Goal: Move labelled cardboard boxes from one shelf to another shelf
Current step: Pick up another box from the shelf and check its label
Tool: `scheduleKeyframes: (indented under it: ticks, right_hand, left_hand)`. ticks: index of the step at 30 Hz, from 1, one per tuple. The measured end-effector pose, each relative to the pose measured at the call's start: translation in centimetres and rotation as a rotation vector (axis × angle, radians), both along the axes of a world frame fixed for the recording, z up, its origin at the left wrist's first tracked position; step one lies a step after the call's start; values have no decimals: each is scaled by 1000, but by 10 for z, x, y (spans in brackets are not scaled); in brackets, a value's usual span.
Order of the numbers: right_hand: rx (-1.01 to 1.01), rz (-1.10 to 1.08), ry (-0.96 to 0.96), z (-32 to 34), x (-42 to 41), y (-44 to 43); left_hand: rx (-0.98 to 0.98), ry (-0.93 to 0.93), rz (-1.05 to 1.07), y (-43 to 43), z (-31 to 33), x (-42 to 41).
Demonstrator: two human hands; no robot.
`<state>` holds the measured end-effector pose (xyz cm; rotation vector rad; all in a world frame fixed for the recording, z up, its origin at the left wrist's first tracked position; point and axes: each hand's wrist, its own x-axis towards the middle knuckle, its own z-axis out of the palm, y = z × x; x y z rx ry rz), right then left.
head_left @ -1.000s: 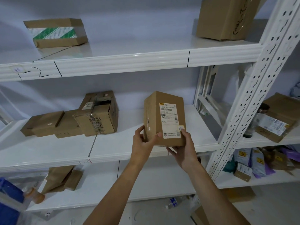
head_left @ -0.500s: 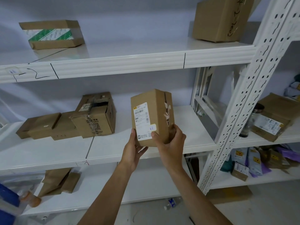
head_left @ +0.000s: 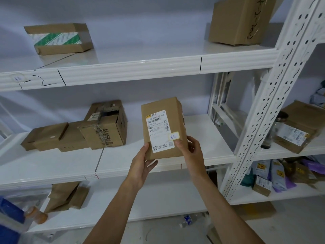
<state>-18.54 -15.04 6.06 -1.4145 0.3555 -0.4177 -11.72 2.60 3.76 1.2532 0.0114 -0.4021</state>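
In the head view, the labelled box (head_left: 162,128) was off any shelf, held upright in the air in front of the middle shelf (head_left: 123,161), its white shipping label turned toward the camera. The left hand (head_left: 143,166) was closed on its lower-left corner from about 7 o'clock, thumb on the front face; the right hand (head_left: 190,152) was closed round its lower-right edge at about 4 o'clock, thumb on the label's corner. By my reading the move was mid-way: this box lifted but not yet set down, and its destination was not shown. Still shelved were a cluster of boxes (head_left: 88,132) at 9 o'clock on the middle shelf, a green-striped box (head_left: 59,38) at 11 o'clock and a tall box (head_left: 240,20) at 1 o'clock on the top shelf (head_left: 140,67). Open room lay between those two, and on the middle shelf just behind the held box. The perforated upright (head_left: 267,106) at 3 o'clock, and the top shelf's front lip above, were the edges to clear.
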Motion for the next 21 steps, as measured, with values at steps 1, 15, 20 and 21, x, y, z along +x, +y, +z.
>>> scheduleKeyframes:
  ticks: [1,15,20,21]
  right_hand:
    - [8,14,15,-1,0,-4]
    - [87,203,25,-11,-6,-17]
    - [74,225,5,-4,-12,-18]
    - [69,226,-1,-2,-14,-18]
  left_hand:
    - [5,-4,-2,1,0,0]
    - [48,-130,-14,4,18,-10]
    - [42,-188,11,8,30,-25]
    - [41,-202,16,9,33,-28]
